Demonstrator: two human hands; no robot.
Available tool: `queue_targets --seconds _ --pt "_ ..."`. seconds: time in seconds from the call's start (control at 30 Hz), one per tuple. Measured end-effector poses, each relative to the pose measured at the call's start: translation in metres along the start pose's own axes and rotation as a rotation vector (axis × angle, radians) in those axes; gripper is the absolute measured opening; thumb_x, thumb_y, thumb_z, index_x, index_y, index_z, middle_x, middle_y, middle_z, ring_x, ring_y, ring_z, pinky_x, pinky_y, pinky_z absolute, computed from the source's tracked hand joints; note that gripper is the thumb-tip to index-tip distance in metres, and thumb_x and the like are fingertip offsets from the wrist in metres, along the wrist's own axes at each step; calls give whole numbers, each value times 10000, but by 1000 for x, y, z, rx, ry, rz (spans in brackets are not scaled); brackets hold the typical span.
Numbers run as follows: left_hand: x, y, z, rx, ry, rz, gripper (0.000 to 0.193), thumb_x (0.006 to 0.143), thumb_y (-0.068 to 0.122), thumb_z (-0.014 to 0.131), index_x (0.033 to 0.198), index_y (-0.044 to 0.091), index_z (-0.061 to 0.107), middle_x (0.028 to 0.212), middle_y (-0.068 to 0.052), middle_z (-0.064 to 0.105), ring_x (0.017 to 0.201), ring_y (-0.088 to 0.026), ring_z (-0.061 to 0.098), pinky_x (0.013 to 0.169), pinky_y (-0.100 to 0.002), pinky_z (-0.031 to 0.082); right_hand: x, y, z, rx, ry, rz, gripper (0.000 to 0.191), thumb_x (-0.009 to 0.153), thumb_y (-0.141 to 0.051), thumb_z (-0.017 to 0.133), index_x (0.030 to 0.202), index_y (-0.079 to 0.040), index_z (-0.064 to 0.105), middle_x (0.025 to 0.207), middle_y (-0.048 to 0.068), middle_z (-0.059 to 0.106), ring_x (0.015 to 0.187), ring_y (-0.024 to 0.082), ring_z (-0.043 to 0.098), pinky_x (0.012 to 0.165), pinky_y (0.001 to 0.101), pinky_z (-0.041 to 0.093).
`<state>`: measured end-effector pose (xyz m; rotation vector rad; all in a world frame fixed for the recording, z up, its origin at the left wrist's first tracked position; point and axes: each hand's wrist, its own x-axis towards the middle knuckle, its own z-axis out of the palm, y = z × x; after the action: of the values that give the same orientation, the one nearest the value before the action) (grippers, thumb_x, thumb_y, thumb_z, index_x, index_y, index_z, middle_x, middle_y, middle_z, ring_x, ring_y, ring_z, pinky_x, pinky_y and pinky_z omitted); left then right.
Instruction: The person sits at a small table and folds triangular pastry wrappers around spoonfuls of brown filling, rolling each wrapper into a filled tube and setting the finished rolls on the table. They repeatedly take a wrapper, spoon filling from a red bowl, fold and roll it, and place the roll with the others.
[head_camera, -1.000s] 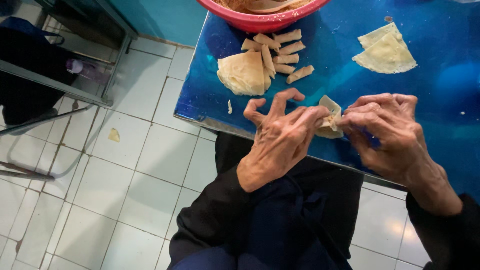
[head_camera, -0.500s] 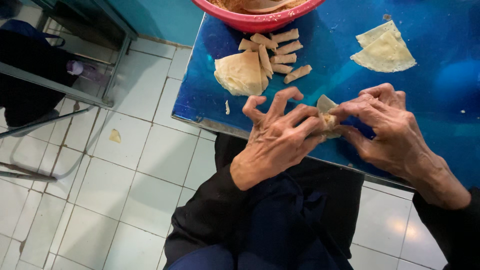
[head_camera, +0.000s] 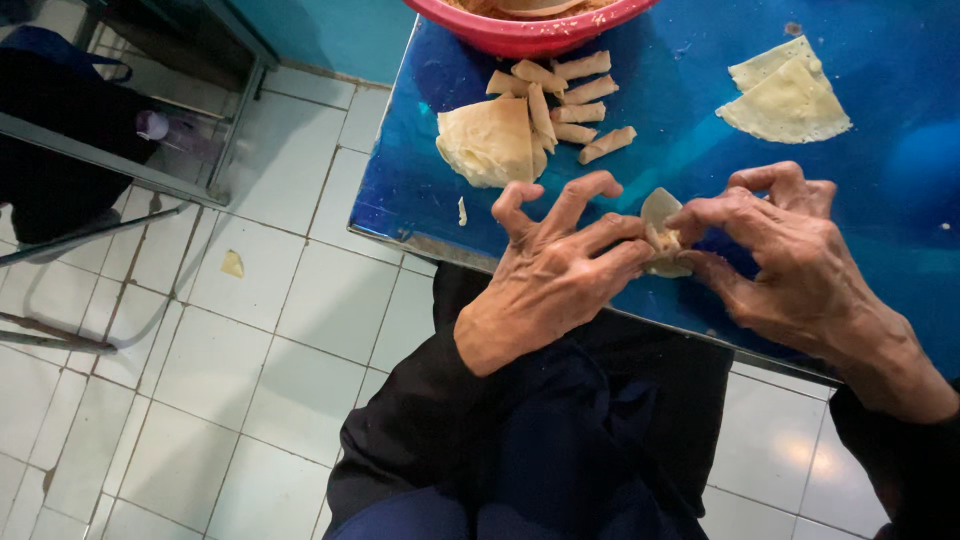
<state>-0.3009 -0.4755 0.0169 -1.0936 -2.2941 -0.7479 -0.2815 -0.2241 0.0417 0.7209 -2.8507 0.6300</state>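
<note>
Both of my hands pinch one small pale dough wrapper (head_camera: 660, 212) with filling over the near edge of a blue table (head_camera: 420, 190). My left hand (head_camera: 560, 270) grips it from the left with the fingertips, two fingers raised. My right hand (head_camera: 780, 260) holds it from the right between thumb and forefinger. Most of the wrapper is hidden by my fingers.
Several rolled pastries (head_camera: 575, 100) lie beside a folded stack of wrappers (head_camera: 490, 140). A red bowl (head_camera: 520, 30) stands at the table's far edge. More folded wrappers (head_camera: 785, 95) lie at the right. A scrap (head_camera: 232, 263) lies on the white tiled floor, beside metal furniture legs (head_camera: 100, 165).
My hands have closed in tighter on the wrapper and folded it smaller. Both hands stay at the same spot on the table's edge.
</note>
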Motion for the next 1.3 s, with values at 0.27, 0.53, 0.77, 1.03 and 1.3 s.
queue_targets --seconds 0.27,0.53,0.77,1.03,1.3 --pt "-3 -6 0 -1 -60 40 97 962 196 768 1048 213 726 1211 135 658 1341 -161 465 1067 -546 206 -4 11 2 -75 33 -102 308 754 -236 877 1037 -203 762 991 -71 743 1201 212 555 1021 475 284" --pt "0 -9 2 -116 -49 25 193 954 270 773 1110 185 698 1163 94 657 1325 -179 454 1041 -550 213 -7 -5 -3 -256 59 -209 417 765 -435 835 1087 -174 793 1071 -3 752 1190 255 531 975 551 275" --pt "3 -6 2 -10 -72 17 124 982 214 761 1071 189 679 1144 103 669 1344 -150 466 1063 -542 226 -2 -30 -8 -465 93 -279 273 843 -322 860 1060 -161 820 1039 -19 777 1105 202 546 902 540 256" --pt "7 -10 7 -145 -73 34 191 976 265 748 1108 165 654 1180 46 627 1330 -207 455 1076 -573 296 1 -34 -7 -510 152 -287 206 882 -206 814 1081 -150 801 1004 -55 778 1125 171 549 959 509 262" --pt "8 -12 13 -141 -60 -13 177 959 229 751 1101 167 665 1108 57 687 1330 -216 468 1046 -556 294 1 -16 0 -313 49 -146 312 867 -177 797 1175 -125 780 1041 13 752 1193 246 504 984 512 277"
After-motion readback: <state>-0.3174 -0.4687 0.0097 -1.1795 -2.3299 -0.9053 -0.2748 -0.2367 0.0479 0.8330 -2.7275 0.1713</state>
